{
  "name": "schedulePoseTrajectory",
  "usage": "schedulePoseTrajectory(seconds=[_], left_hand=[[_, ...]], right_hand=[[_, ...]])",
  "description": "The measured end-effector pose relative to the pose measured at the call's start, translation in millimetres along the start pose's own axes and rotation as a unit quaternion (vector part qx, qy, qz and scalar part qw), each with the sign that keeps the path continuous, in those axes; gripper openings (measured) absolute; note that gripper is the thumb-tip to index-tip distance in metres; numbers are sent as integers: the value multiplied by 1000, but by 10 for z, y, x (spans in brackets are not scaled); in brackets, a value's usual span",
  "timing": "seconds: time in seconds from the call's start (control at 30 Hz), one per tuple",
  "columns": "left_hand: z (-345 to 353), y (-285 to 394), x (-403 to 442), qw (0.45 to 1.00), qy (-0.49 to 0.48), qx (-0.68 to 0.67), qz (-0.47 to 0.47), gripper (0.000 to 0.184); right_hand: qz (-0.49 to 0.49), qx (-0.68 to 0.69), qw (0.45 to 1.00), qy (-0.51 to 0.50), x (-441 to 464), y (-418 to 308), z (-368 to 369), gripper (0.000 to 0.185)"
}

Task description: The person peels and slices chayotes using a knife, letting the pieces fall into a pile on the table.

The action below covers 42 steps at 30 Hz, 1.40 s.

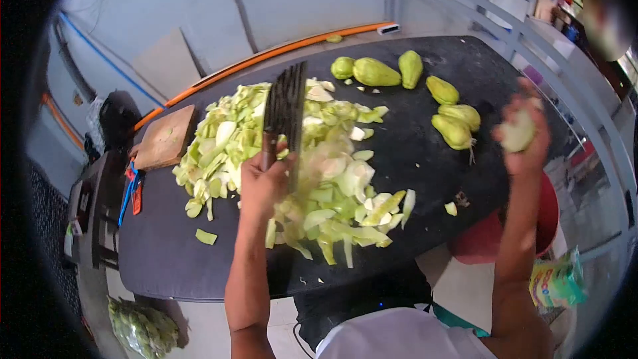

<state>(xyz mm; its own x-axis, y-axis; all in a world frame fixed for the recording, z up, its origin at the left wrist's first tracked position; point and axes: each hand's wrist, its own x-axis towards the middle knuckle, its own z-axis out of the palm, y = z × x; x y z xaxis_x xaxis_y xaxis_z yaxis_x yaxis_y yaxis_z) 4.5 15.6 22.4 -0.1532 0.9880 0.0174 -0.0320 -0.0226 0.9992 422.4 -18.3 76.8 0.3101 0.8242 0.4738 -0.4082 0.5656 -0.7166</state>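
My left hand [266,176] is wrapped round the handle of a cleaver [284,103], its broad dark blade upright and blurred. Below and around the blade lies a large heap of sliced pale green chayote [226,133]. Raised past the right side of the black table [399,239], my right hand [528,126] grips a peeled pale chayote [518,131]. Several whole chayotes [377,72] rest on the table's far side, and more [453,131] lie to the left of my right hand.
A wooden board [166,138] sits at the table's left edge, near a blue and red tool [136,193]. A red tub [478,239] stands under the right edge. A metal railing [571,73] runs along the right. A bag of greens [143,326] is on the floor.
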Motion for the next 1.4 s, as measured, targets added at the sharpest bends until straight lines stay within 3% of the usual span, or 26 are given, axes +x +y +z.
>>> schedulePoseTrajectory(seconds=[0.07, 0.1, 0.17, 0.2, 0.23, 0.3, 0.37, 0.43, 0.5, 0.53, 0.6, 0.67, 0.77, 0.8, 0.83, 0.87, 0.9, 1.03, 1.07, 1.1, 1.13, 1.2, 1.23, 1.3, 1.4], left_hand=[[-71, 6, 18, 1000, -22, 22, 1, 27], [-52, 41, -2, 999, -10, 23, -22, 31], [-73, -6, 31, 999, -7, 29, 11, 32], [-80, 32, 35, 1000, -9, 22, -9, 25], [-126, -35, 76, 1000, 3, -6, -2, 18], [-228, -27, 154, 999, -21, -32, -19, 25], [-198, 18, 163, 999, -5, -29, -19, 31], [-231, 57, 188, 1000, 1, -17, -18, 34], [-227, 177, 157, 1000, -4, -3, -21, 31], [-228, 203, 176, 1000, 7, 12, -22, 30], [-214, 291, 163, 999, -5, 43, -18, 27], [-201, 359, 172, 998, -2, 49, -32, 27], [-263, 392, 192, 1000, -13, -20, -2, 28], [-281, 353, 218, 1000, 0, -6, 19, 28], [-295, 382, 212, 1000, -7, -13, 5, 28], [-310, 393, 202, 1000, -14, -22, -8, 27], [-350, 359, 193, 996, -23, -92, 8, 26], [-483, 156, 234, 990, 55, -128, 21, 42], [-587, -9, 284, 994, 43, -102, 22, 37], [-586, -8, 267, 994, 59, -91, 4, 34], [-554, -25, 231, 994, 77, -82, -18, 32], [-537, -54, 200, 992, 70, -106, -9, 25], [-525, -51, 188, 992, 69, -107, -5, 25], [-553, -37, 187, 992, 47, -118, -7, 25], [-528, -21, 176, 993, 50, -109, -17, 27]], right_hand=[[-126, -162, 973, 106, -182, -365, -885, 47], [-162, -222, 939, 208, -321, -430, -1294, 40], [-126, -266, 860, 417, -711, -347, -2405, 26], [-82, -263, 858, 434, -1097, -112, -3733, 24], [-41, -279, 858, 430, -1453, 8, -4038, 30], [221, -149, 768, 583, -1802, 112, -4274, 32], [195, -111, 778, 587, -2064, 222, -4146, 42], [182, -245, 756, 579, -2018, 224, -4240, 55], [67, -318, 739, 590, -1659, 200, -4207, 66], [-50, -380, 756, 530, -1431, 144, -3903, 62], [-175, -409, 801, 401, -946, -97, -2952, 52], [-178, -397, 855, 282, -578, -276, -1654, 42], [-181, -407, 894, 45, -341, 69, -659, 35], [-105, -399, 911, -18, -410, 204, -349, 32], [-169, -534, 814, -155, -415, 281, -127, 31], [-88, -530, 809, -238, -450, 319, 215, 31], [-105, -536, 781, -301, -449, 499, 314, 32], [-85, -535, 759, -362, 112, 1063, 738, 40], [-80, -537, 757, -363, 388, 1223, 845, 41], [-34, -587, 733, -342, 663, 1361, 969, 42], [-105, -610, 707, -341, 998, 1636, 927, 44], [-122, -656, 666, -333, 1563, 1996, 963, 48], [-58, -691, 639, -332, 1834, 2213, 921, 65], [-22, -732, 587, -345, 2144, 2732, 701, 78], [23, -794, 505, -339, 2062, 2876, 848, 93]])
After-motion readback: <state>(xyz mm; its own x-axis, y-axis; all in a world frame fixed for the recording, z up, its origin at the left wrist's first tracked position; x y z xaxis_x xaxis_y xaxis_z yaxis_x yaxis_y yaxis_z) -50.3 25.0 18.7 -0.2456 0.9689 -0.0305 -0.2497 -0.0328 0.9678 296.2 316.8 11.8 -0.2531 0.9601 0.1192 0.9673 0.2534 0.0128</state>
